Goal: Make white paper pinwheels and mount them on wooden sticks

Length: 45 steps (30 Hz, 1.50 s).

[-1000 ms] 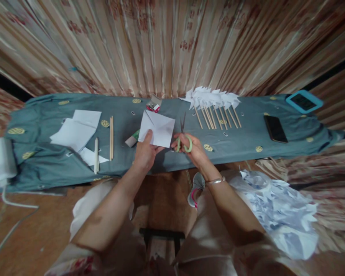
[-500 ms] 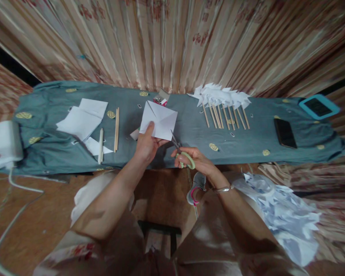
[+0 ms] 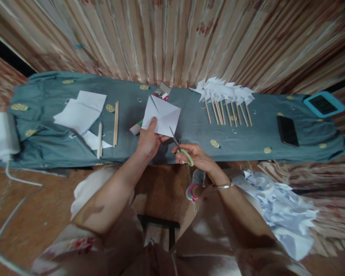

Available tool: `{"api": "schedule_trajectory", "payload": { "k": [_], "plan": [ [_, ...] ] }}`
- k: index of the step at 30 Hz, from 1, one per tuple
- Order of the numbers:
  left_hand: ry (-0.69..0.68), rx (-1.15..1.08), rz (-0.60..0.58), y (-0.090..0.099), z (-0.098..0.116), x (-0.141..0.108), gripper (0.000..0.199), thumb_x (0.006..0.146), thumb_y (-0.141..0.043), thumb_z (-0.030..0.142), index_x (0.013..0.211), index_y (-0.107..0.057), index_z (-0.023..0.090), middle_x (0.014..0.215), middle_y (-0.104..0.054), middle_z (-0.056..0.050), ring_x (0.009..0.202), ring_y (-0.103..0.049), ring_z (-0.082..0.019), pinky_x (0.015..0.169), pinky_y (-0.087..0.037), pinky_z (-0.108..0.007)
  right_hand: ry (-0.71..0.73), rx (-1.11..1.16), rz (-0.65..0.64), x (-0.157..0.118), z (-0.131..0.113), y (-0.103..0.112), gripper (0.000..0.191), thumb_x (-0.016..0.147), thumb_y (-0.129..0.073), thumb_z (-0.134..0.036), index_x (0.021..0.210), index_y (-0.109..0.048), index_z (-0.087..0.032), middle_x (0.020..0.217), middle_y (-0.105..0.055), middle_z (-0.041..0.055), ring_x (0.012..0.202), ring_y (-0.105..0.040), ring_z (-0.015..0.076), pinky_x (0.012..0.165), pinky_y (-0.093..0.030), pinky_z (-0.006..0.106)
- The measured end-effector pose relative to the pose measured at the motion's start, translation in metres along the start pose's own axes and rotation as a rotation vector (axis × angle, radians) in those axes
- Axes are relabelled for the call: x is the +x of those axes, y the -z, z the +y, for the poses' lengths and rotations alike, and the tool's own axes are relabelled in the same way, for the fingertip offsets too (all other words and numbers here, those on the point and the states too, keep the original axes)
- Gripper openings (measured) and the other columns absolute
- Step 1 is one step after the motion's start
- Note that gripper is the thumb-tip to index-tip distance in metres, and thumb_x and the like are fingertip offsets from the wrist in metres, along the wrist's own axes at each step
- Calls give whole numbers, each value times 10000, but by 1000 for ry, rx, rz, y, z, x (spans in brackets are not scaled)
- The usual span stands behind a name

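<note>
A white paper square (image 3: 164, 115) with crease lines and a slit near its upper left corner is pinched in my left hand (image 3: 149, 138), thumb on top and fingers beneath. My right hand (image 3: 194, 155) holds scissors (image 3: 185, 156) with light green handles. Their blades lie at the lower right corner of the paper, reaching in toward its middle. Behind the paper, a small opened packet (image 3: 161, 96) with metal bits sits on the cloth-covered table (image 3: 189, 134).
White sheets (image 3: 80, 115), a white pen-like stick (image 3: 99, 140) and thin wooden sticks (image 3: 115, 124) lie left. Paper pinwheels on sticks (image 3: 227, 94), a black phone (image 3: 287, 130) and a blue-framed device (image 3: 324, 104) lie right. A white box (image 3: 2, 136) stands far left; a bag of paper shapes (image 3: 287, 214) hangs low right.
The scissor blades have gone further into the paper from its lower right corner. The whole view has shifted slightly, and both hands keep their holds.
</note>
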<state>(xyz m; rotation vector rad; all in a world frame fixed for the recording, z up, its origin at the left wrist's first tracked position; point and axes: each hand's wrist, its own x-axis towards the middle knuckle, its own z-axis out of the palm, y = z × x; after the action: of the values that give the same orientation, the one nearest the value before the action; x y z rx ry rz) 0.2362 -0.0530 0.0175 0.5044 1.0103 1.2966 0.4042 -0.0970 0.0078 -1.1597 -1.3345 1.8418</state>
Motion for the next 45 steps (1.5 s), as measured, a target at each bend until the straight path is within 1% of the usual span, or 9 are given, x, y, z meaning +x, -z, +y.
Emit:
{"api": "schedule_trajectory", "payload": {
  "k": [3, 7, 13, 19, 27, 30, 33, 38, 45],
  "plan": [
    [10, 24, 24, -1, 0, -1, 364, 930, -583, 397, 1237, -596, 203, 911, -752, -53, 890, -728, -208, 752, -594, -295, 1, -1, 3, 1, 1, 0, 387, 645, -837, -496, 804, -683, -179, 669, -633, -29, 586, -561, 74, 551, -460, 186],
    [6, 29, 43, -1, -1, -1, 416, 878, -656, 452, 1215, -613, 213, 912, -752, -54, 876, -736, -218, 775, -595, -320, 6, 0, 9, 1, 2, 0, 382, 637, -844, -487, 795, -686, -177, 653, -633, -32, 578, -562, 71, 546, -467, 181],
    [10, 9, 43, -1, -2, -1, 360, 932, -586, 391, 1228, -592, 187, 902, -756, -52, 882, -733, -208, 793, -595, -315, 15, 4, 20, 1, 0, -2, 385, 626, -843, -503, 772, -684, -184, 637, -632, -34, 560, -555, 71, 524, -473, 180],
    [12, 19, 36, -2, 0, -3, 339, 929, -591, 393, 1199, -615, 189, 963, -755, -74, 918, -729, -213, 809, -586, -308, -8, 13, 23, 2, 2, -1, 392, 615, -856, -486, 797, -691, -180, 639, -640, -35, 556, -561, 65, 513, -462, 166],
    [-3, -30, 21, 0, -2, 0, 334, 933, -575, 333, 1226, -597, 175, 913, -760, -69, 913, -733, -223, 840, -586, -337, -10, 26, 11, 2, 5, 0, 362, 638, -851, -463, 797, -691, -180, 636, -639, -40, 552, -566, 61, 510, -454, 164],
    [6, -38, 29, -1, 0, -1, 322, 945, -553, 319, 1226, -589, 165, 900, -756, -63, 884, -735, -210, 829, -590, -328, -30, 43, 25, 3, 4, -1, 391, 605, -867, -467, 801, -688, -180, 628, -639, -45, 544, -570, 62, 504, -454, 167],
    [12, -41, 39, -2, 1, -2, 314, 930, -586, 334, 1208, -593, 187, 895, -755, -46, 843, -736, -192, 808, -595, -311, -64, 69, 37, 5, 4, -1, 433, 553, -893, -460, 801, -685, -172, 616, -630, -51, 544, -577, 62, 510, -461, 171],
    [1, -74, 32, -2, 1, -2, 238, 941, -566, 305, 1145, -609, 190, 881, -756, -42, 799, -735, -182, 801, -602, -317, -82, 97, 46, 6, 4, -1, 450, 520, -911, -438, 795, -678, -169, 617, -623, -58, 538, -569, 57, 535, -482, 187],
    [6, -86, 39, -3, 0, -2, 241, 924, -608, 307, 1133, -614, 187, 869, -758, -42, 861, -739, -189, 843, -592, -319, -105, 94, 64, 5, 1, -2, 470, 503, -911, -455, 792, -678, -167, 611, -621, -65, 543, -575, 52, 542, -484, 180]
  ]
}}
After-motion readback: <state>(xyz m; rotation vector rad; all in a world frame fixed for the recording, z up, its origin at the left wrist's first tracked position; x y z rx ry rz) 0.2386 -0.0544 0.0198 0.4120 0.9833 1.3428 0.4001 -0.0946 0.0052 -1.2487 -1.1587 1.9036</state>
